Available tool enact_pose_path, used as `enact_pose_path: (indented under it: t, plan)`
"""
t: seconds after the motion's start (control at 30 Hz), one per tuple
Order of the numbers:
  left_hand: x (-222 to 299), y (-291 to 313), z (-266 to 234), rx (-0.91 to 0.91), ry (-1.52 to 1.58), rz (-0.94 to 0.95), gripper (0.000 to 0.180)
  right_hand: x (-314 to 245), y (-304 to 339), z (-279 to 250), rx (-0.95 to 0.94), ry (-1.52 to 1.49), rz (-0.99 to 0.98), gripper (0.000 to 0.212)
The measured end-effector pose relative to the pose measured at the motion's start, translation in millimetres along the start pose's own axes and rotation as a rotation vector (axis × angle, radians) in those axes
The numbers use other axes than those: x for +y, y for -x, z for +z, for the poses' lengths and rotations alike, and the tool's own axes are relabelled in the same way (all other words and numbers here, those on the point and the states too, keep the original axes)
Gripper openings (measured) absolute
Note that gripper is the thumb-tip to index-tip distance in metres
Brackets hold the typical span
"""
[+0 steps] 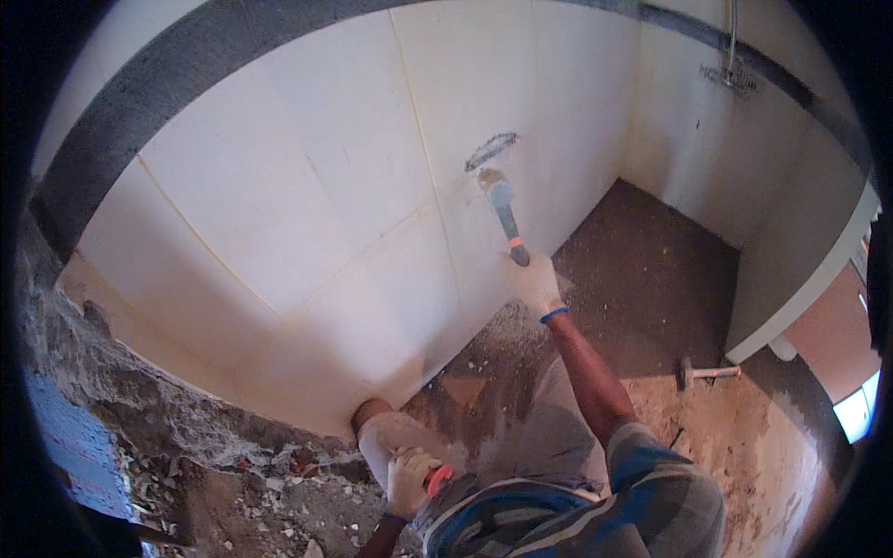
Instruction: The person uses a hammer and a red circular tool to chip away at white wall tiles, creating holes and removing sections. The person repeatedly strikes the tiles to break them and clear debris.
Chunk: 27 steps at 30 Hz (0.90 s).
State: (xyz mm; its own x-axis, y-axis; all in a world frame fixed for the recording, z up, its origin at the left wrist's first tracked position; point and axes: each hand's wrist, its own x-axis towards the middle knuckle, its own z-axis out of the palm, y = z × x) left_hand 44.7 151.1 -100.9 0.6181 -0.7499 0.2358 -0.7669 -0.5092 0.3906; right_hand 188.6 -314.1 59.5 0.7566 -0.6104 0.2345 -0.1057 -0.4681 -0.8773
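Note:
My right hand [534, 284], in a pale work glove with a blue cuff, is closed around the dark handle of a hammer [503, 216]. An orange band rings the handle, and its dusty head is up close to the white wall [344, 167], just below a rough grey gouge [491, 152]. I cannot tell whether the head touches the wall. Down by my left thigh, my gloved left hand [409, 479] is wrapped around a tool with a red end [438, 480]. The rest of that tool is hidden by the hand.
Another hammer [709, 373] with an orange handle lies on the floor at right. Rubble [288, 507] and a broken masonry edge [186, 414] are at lower left. A low partition [795, 260] stands on the right. A metal fixture [730, 74] is at upper right.

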Motion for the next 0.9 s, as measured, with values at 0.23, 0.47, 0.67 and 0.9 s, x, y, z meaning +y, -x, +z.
enact_pose_path:
  t: [0.23, 0.47, 0.67, 0.9]
  plan:
    - [-9, -1, 6, -0.029, 0.009, 0.007, 0.041, -12, -9, -3, 0.172, -0.426, -0.432, 0.013]
    - [1, -7, -1, -0.013, -0.005, -0.032, 0.043, -13, -44, 33, 0.099, -0.373, 0.009, 0.025]
    - [-2, -8, 0, 0.038, -0.011, 0.024, 0.044, 0, -36, 15, -0.045, -0.203, 0.22, 0.046]
    - [-3, -1, 6, -0.047, -0.037, -0.025, 0.054, 90, 78, 22, -0.367, -0.261, 0.467, 0.039]
